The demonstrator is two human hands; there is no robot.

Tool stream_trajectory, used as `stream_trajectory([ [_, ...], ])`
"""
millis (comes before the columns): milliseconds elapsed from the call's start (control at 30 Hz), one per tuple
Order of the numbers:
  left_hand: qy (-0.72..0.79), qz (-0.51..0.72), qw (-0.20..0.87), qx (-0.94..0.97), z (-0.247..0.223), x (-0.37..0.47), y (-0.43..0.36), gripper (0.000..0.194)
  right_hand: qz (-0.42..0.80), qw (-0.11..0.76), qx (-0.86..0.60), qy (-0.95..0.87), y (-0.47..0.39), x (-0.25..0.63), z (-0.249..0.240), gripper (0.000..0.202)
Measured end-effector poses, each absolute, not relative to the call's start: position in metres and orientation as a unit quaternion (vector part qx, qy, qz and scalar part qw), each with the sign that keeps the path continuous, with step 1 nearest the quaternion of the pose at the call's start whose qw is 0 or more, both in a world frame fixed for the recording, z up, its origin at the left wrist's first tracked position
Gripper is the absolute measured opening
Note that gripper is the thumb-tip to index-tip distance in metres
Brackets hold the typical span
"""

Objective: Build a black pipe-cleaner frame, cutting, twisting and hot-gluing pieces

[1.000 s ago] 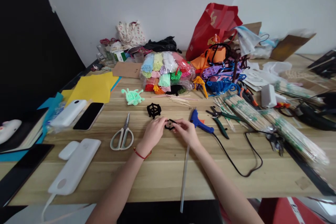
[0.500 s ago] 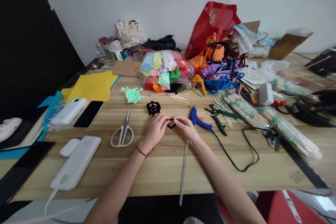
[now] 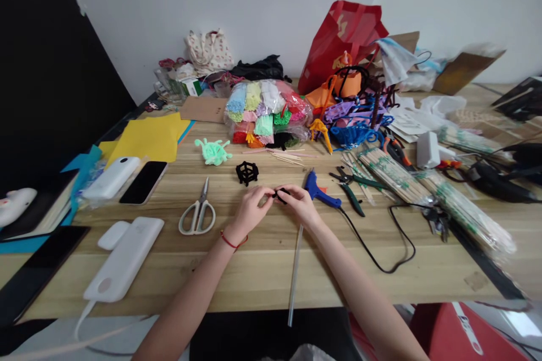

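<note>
A small bent piece of black pipe cleaner (image 3: 282, 196) is between my two hands, over the middle of the table. My left hand (image 3: 249, 213) pinches its left end with thumb and fingertips. On the other side, my right hand (image 3: 300, 204) is closed around it, and the fingers hide part of its shape. Just beyond my left hand lies a black web-like frame (image 3: 247, 173) of the same fuzzy look. A blue glue gun (image 3: 320, 192) rests right of my right hand, and a clear glue stick (image 3: 295, 279) lies below that hand.
White-handled scissors (image 3: 197, 215) lie at left, near a phone (image 3: 144, 182) and a power bank (image 3: 125, 259). Bagged pipe cleaners (image 3: 266, 113) and a green fuzzy figure (image 3: 214, 152) sit farther back. Pliers (image 3: 352, 199) and packs of wooden sticks (image 3: 396, 175) lie at right.
The black piece has turned in my fingers: an open angular loop showed before, now it looks darker and more compact. My right fingers cover more of it.
</note>
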State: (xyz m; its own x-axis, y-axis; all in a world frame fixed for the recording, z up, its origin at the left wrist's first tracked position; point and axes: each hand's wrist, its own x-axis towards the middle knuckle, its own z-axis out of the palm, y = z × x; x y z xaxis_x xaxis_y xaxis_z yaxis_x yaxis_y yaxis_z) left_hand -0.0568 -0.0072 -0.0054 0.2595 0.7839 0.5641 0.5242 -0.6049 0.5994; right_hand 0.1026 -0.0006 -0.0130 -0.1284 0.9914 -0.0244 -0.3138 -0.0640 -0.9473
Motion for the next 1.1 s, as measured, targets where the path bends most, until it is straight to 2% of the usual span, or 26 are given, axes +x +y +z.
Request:
stream_trajectory([
  [333, 0.382, 0.498, 0.183, 0.756, -0.001, -0.050, -0.008, 0.006, 0.536, 0.573, -0.420, -0.455, 0.000, 0.103, -0.010, 0.029],
  [500, 0.412, 0.473, 0.202, 0.752, -0.004, -0.050, -0.007, 0.004, 0.520, 0.577, -0.430, -0.461, 0.001, 0.104, -0.010, 0.030],
  [667, 0.447, 0.454, 0.210, 0.742, -0.005, -0.050, -0.008, 0.012, 0.497, 0.584, -0.430, -0.476, 0.001, 0.105, -0.011, 0.027],
  [933, 0.437, 0.459, 0.218, 0.742, -0.002, -0.053, -0.007, 0.009, 0.511, 0.560, -0.410, -0.507, -0.003, 0.106, -0.002, 0.024],
  [1100, 0.416, 0.460, 0.224, 0.752, -0.001, -0.054, -0.007, 0.007, 0.533, 0.553, -0.398, -0.502, -0.003, 0.111, 0.000, 0.032],
])
